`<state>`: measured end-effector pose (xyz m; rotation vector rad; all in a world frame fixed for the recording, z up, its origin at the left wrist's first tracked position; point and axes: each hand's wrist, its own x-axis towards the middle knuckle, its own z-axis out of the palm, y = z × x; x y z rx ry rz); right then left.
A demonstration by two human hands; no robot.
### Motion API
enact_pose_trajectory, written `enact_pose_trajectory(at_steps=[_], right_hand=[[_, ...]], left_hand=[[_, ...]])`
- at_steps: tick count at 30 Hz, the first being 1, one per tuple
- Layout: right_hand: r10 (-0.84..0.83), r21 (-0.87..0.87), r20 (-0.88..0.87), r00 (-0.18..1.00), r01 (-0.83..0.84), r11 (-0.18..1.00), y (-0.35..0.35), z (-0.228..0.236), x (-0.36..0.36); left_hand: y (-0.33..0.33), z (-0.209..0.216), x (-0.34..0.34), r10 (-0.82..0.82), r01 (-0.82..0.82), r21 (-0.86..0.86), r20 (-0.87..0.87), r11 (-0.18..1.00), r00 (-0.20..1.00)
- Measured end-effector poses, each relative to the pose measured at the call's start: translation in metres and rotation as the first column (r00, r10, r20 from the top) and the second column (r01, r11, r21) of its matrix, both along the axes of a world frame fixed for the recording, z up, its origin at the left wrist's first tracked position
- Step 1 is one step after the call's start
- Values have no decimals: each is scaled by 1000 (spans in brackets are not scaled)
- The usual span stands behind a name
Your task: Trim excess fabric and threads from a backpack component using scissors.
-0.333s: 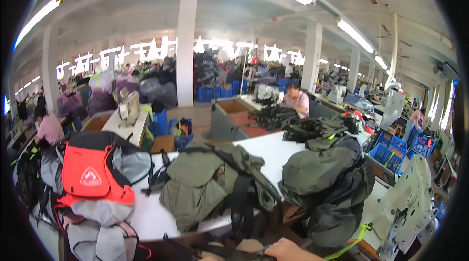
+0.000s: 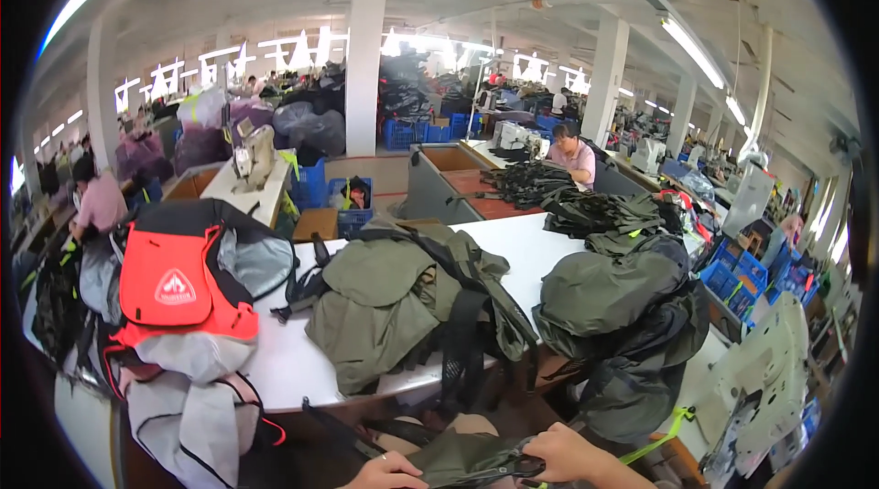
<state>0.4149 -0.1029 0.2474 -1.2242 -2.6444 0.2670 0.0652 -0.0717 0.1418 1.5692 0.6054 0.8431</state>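
Note:
At the lower edge, an olive backpack piece [image 2: 462,455] with black edging lies over my lap. My right hand [image 2: 563,454] is closed on the black edging at its right end. My left hand [image 2: 388,472], with a ring on one finger, grips the left side of the same piece; part of this hand is cut off by the picture's edge. Black straps lie beside it. Beyond my hands, an olive backpack [image 2: 375,301] with dangling black straps rests on the white table [image 2: 284,370]. More olive backpacks [image 2: 612,297] are heaped to its right.
A red and grey backpack [image 2: 172,271] hangs over the table's left end. At right stands a pale sewing machine [image 2: 765,388] beside a yellow-green strap [image 2: 661,435]. A co-worker [image 2: 572,159] sits beyond a pile of black straps [image 2: 536,185]. Blue crates [image 2: 732,278] stand on the right.
The view has tipped downward, so table and backpacks sit higher in the picture. My left hand and more of the olive piece now show. My right hand appears higher, still on the piece.

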Motion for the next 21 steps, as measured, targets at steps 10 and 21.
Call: enact_pose_trajectory(at_steps=[10, 21], right_hand=[[20, 58, 19, 1000, -21, 998, -3, -4, -14], [5, -69, -58, 998, -9, 998, 2, -25, 0]], left_hand=[[-8, 50, -3, 140, -147, 639, 62, 755, 988], [3, 24, -11, 113, -91, 618, 3, 781, 994]])
